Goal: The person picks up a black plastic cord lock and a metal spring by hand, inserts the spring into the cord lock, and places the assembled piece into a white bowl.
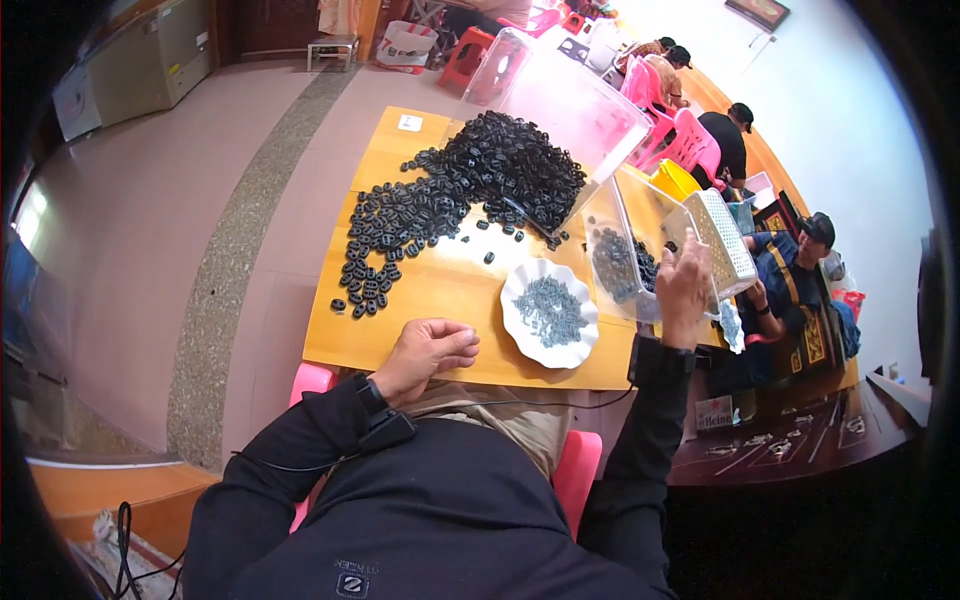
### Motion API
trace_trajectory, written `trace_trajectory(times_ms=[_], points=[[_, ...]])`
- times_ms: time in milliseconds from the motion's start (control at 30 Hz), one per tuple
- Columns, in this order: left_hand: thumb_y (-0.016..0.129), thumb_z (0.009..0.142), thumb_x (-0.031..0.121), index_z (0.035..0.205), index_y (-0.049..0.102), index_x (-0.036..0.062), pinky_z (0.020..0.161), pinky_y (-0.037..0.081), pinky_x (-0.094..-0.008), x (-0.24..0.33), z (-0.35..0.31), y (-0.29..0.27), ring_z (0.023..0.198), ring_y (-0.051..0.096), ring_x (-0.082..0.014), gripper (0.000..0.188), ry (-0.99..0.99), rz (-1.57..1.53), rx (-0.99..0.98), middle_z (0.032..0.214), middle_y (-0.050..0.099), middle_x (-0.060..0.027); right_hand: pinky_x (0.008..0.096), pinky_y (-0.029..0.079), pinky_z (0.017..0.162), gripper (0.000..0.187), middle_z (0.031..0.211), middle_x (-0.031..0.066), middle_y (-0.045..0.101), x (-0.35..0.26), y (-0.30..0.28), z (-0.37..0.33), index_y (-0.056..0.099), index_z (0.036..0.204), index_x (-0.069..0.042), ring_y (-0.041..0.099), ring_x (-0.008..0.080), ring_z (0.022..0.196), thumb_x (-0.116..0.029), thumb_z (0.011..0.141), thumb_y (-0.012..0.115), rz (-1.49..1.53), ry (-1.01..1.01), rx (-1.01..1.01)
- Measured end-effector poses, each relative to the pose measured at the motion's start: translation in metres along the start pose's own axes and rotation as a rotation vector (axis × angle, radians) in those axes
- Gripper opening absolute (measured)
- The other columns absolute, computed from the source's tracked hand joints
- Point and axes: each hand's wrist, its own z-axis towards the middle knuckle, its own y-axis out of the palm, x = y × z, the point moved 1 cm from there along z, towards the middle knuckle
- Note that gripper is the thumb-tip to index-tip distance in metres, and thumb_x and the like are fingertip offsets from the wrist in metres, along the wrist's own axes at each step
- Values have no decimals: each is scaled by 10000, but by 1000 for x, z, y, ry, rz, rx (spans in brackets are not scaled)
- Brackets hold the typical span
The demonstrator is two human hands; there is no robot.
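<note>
On the left of the yellow table point(440, 290), a wide heap of black oval parts point(455, 190) is spread out. Nearer, the left hand point(425, 355) is rested at the table's edge, fingers curled loosely inward; whether anything is pinched there cannot be told. A scalloped white dish point(515, 325) of grey pieces is set beside it. Further right, the clear plastic bin point(625, 250) is gripped at its rim by the right hand point(683, 290), fingers closed.

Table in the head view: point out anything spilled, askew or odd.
The black ring parts lie loose in a heap across the yellow table, strays trailing off. A large clear bin sits tipped over them. The white plate looks orderly.
</note>
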Motion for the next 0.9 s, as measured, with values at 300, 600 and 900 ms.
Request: trace_trajectory(times_ms=[300,600,900], points=[[629,928,135,1036,633,-8,769,561,-267,-3,0,-8,823,652,-134,179,25,-25,24,928,658,-69,399,500,727,116,885,132,641,-169,42,-19,699,905,-59,636,335,823,-87,836,611,696,-350,-519],[622,930,124,1026,631,-2,755,567,-263,-2,2,-11,816,650,-129,159,15,-107,15,921,653,-64,434,505,784,199,983,139,643,-225,126,-24,706,931,-51,636,329,912,-180,842,583,440,-489,-768],[617,932,130,1074,600,-14,737,567,-263,-1,4,-9,808,639,-133,203,42,-114,70,933,637,-66,449,497,718,147,857,181,617,-219,103,-42,622,830,-11,628,354,844,-141,843,556,532,-505,-648]])
